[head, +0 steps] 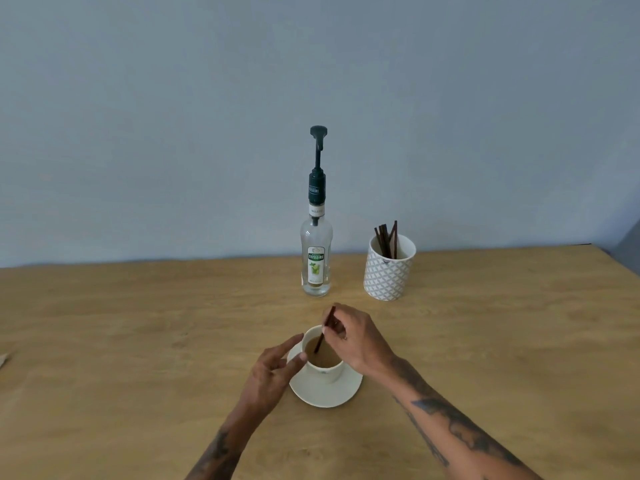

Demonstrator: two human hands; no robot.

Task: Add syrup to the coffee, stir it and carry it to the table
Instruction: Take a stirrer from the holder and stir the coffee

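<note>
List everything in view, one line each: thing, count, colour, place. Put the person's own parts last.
syrup bottle: one, clear glass with dark green pump, back centre of the table, upright.
stirrer holder: one, white with grey pattern, right of the bottle.
spare stirrers: several, dark brown, standing in the holder.
cup: one, cream, holds brown coffee, on the saucer.
saucer: one, cream, front centre of the table.
stirrer: one, dark brown, tip in the coffee.
table: one, light wood.
wall: grey-blue, behind.
left hand: fingers at the cup's left side.
right hand: fingers pinching the stirrer.
</note>
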